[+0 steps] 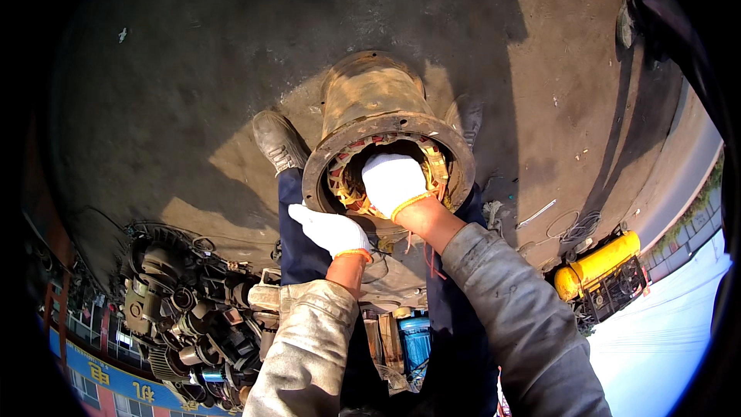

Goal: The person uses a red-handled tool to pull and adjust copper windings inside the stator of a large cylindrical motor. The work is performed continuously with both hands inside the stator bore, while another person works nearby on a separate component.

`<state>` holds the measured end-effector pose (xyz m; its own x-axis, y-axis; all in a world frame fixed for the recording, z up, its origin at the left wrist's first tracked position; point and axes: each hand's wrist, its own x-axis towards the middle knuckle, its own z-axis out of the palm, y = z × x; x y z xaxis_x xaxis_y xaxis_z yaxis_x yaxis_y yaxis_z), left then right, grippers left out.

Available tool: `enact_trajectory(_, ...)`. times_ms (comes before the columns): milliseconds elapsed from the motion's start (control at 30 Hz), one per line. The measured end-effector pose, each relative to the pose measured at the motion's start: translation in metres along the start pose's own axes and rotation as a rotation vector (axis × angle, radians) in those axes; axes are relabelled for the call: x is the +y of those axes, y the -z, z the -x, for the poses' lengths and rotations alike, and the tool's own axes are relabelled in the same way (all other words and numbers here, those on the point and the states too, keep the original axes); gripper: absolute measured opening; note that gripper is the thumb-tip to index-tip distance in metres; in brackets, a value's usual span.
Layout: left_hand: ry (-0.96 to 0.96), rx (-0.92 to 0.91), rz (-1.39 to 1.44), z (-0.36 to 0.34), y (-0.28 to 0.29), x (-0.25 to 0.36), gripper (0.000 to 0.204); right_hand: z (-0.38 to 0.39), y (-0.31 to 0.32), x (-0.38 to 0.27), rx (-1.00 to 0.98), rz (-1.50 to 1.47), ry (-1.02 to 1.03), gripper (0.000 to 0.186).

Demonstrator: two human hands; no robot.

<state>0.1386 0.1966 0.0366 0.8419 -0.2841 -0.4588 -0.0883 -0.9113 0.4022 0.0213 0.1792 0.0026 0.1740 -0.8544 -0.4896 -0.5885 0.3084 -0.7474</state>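
A rusty motor housing [373,96] lies between my feet with its round flange [315,166] facing me. Inside its opening runs a ring of stator windings [436,170], bound in yellowish tape with bits of red. In a white knit glove, my right hand [394,181] reaches into the bore; its fingers are hidden, so whether they grip anything cannot be made out. My left hand [330,232], gloved alike, is at the lower left of the flange with fingers stretched out and nothing held; contact with the rim is unclear. Thin reddish leads [434,262] hang below the opening.
A heap of used motors and metal parts [185,301] lies at the lower left. A blue motor-like part [415,344] shows between my legs. At the right are a yellow tank machine [598,266] and a loose cable [575,225]; another person's shoe [627,23] appears upper right.
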Motion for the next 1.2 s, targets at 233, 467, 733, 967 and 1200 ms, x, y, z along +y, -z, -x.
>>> enact_trajectory(233,0.140,-0.067,0.243,-0.011,0.000,-0.006,0.057,0.000,0.030,-0.013,-0.358,0.424,-0.045,0.016)
enact_trajectory(467,0.046,-0.066,0.171,-0.002,0.004,0.011,0.060,0.039,0.054,-0.041,-0.201,0.344,-0.152,0.014)
enact_trajectory(733,0.163,-0.449,0.389,-0.035,-0.005,0.084,0.050,0.074,0.084,-0.072,-0.169,0.275,-0.219,0.011)
enact_trajectory(967,0.006,-0.269,-0.041,-0.021,-0.024,0.123,0.063,0.073,0.068,-0.076,-0.126,0.311,-0.173,0.012)
enact_trajectory(1200,-0.126,-0.286,-0.036,-0.027,-0.027,0.111,0.063,0.063,0.063,-0.070,-0.102,0.372,-0.090,0.014)
